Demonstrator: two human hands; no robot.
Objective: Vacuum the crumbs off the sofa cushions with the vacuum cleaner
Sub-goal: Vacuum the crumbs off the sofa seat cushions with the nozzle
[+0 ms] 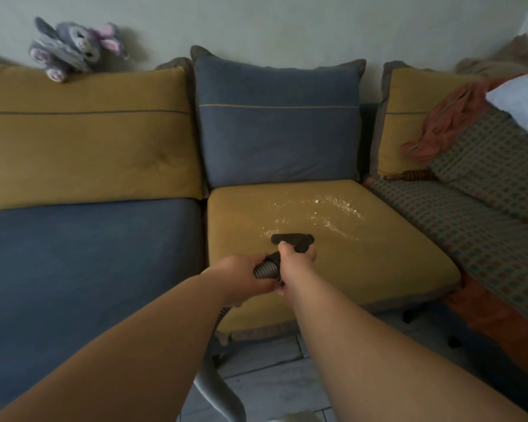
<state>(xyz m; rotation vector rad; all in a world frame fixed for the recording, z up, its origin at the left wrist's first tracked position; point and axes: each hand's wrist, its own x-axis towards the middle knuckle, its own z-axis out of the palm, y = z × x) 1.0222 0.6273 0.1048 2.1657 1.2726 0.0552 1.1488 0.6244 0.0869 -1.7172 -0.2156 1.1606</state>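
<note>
Two hands on the tool: left hand grips the ribbed hose above the front half of the yellow seat cushion; right hand is curled round the neck of the black upholstery nozzle, whose flat head sits on the cushion near its middle. The crumbs lie pale and scattered over the cushion's rear right quarter, nearest flecks just past the head's left end, the bulk further back. Risks, as judged: (1) a fast push would plough crumbs ahead of the head and into the seam at the cushion's rear edge, under the blue back cushion, or off its right edge against the checked seat; (2) tipping the neck would lift the head's lip and lose suction; (3) the hose drops off the cushion's front edge (its lower run is mostly hidden by the arms) and could kink or drag the head sideways. Cannot tell whether the cleaner is running.
</note>
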